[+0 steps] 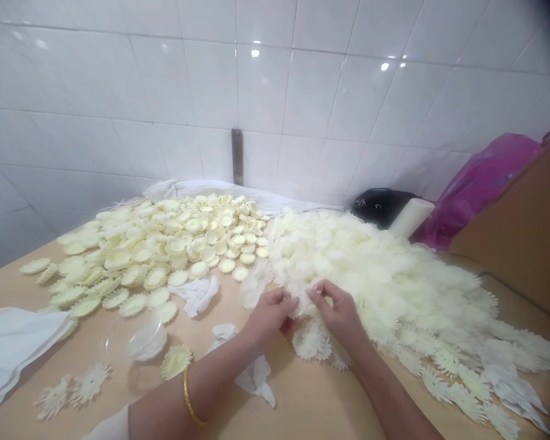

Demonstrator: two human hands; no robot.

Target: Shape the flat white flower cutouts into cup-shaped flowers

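My left hand (271, 315) and my right hand (333, 308) are close together at the near edge of a heap of thin white flower-shaped pieces (385, 275). Both have thumb and fingers pinched. Between the fingertips lies a pale flower-shaped piece (301, 305), hard to tell apart from the heap behind it. More white flower-shaped pieces (312, 339) hang or lie just below my right hand. To the left spreads a pile of yellowish cupped pieces with notched rims (178, 244). A crumpled white cloth (256, 380) is partly hidden under my left forearm.
A clear bowl with white paste (147, 339) stands at left, near a loose yellow piece (176, 360) and two flat white ones (90, 384). White cloth (18, 348) lies far left. A black object (378, 206), white roll (411, 218) and purple bag (481, 183) sit back right, before a tiled wall.
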